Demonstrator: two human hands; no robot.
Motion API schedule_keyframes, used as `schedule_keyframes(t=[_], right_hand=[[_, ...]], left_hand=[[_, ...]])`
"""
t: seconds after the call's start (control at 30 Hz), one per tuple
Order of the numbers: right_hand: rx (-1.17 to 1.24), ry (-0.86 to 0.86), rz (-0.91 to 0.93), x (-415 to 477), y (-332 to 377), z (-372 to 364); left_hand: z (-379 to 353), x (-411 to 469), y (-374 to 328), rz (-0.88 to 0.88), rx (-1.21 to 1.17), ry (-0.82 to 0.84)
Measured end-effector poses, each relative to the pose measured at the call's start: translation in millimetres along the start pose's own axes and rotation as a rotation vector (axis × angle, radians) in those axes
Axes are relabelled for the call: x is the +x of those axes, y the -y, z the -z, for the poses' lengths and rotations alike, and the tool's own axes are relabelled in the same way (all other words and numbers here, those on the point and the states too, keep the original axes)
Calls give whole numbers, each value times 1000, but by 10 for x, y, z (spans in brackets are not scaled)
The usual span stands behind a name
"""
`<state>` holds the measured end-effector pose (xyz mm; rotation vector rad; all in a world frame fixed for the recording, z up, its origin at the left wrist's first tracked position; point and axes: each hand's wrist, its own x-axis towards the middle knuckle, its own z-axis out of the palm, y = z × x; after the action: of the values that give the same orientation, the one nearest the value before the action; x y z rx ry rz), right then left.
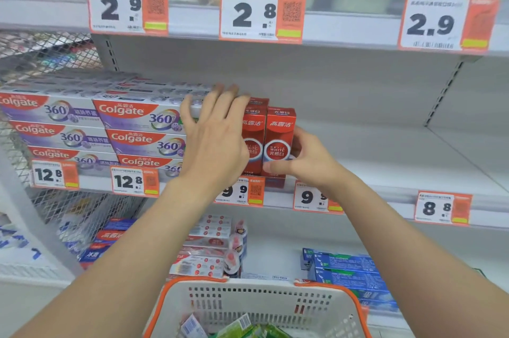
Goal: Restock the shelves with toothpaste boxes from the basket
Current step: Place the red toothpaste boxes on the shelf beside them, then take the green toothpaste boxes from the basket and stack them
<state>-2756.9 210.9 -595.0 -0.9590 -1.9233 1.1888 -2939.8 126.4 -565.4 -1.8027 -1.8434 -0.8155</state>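
Two red boxes [268,139] stand upright at the shelf's [385,169] front edge. The left hand [217,133] lies flat and spread against them; the right hand [303,158] pinches the right box (thumb in front). The basket [259,307] sits below.

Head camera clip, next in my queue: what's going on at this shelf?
A person is restocking toothpaste. Both hands are on upright red boxes on the middle shelf: the left hand lies flat against the left one, the right hand grips the right one low down. Stacked Colgate 360 boxes sit to their left. The basket waits below with more packages.
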Motion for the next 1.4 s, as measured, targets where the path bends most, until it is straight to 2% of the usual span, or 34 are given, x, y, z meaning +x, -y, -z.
schedule_keyframes(t=[0.1, 0.43, 0.57, 0.73, 0.8, 0.87, 0.93, 1.1, 1.17, 1.3, 1.4], right_hand=[[85, 21, -43, 62, -20, -53], [39, 51, -92, 168, -37, -56], [-99, -32, -75, 63, -5, -74], [-352, -148, -109, -190, 52, -85], [-462, -297, -41, -359, 75, -120], [-546, -366, 112, -603, 128, -186], [-645, -230, 167, -869, 201, -226], [-992, 688, -145, -1463, 193, -318], [-1118, 874, -213, -1607, -4, -373], [-1250, 1025, -261, -1780, -310, -461], [-1329, 1076, -267, -1799, -431, -472]], left_hand=[[-18, 9, 62, -25, 41, 35], [-53, -64, 70, -67, 92, 46], [-2, -161, -10, -58, 41, -10], [102, -437, -152, -97, -109, -161], [120, -579, -206, -104, -222, -90], [97, -744, -241, -72, -295, 129], [1, -941, -236, -16, -250, 434], [-355, -1481, -340, -64, -136, 1172], [-515, -1734, -469, -77, -120, 1367], [-915, -2349, -706, -163, -41, 1607], [-1204, -2720, -810, -157, -34, 1557]])
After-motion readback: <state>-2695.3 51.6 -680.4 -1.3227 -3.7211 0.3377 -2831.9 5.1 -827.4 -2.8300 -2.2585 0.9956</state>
